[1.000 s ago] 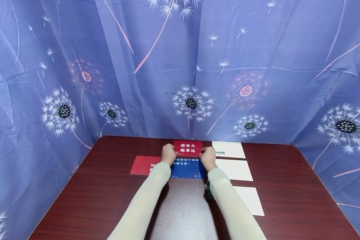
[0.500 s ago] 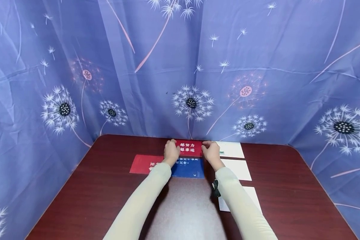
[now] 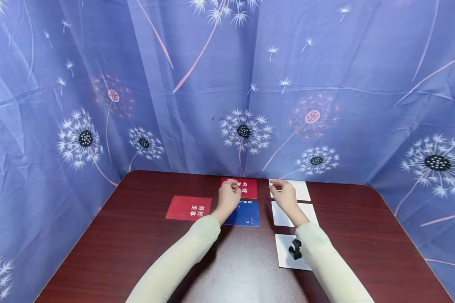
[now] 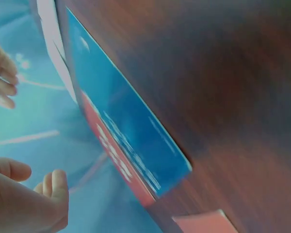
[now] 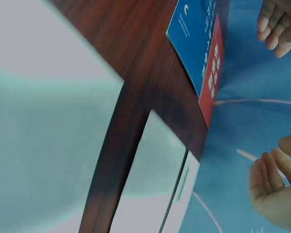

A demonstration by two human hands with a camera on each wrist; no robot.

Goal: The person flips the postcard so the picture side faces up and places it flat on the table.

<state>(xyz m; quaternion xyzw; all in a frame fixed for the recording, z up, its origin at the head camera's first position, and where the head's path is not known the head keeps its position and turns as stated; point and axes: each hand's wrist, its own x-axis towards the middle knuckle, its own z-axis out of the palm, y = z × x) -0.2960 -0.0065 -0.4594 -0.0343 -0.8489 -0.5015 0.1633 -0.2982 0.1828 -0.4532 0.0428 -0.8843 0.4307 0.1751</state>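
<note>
Fingers of left hand [image 3: 229, 197] and right hand [image 3: 286, 198] curl loosely, thumbs apart, holding nothing. Far red card [image 3: 250, 187] lies just beyond blue card [image 3: 246, 215], both flat, apparently lined up on purpose; left red card [image 3: 182, 207] nearby, three white cards [image 3: 279, 214] in a right-hand column on counter [image 3: 110, 240].
</note>
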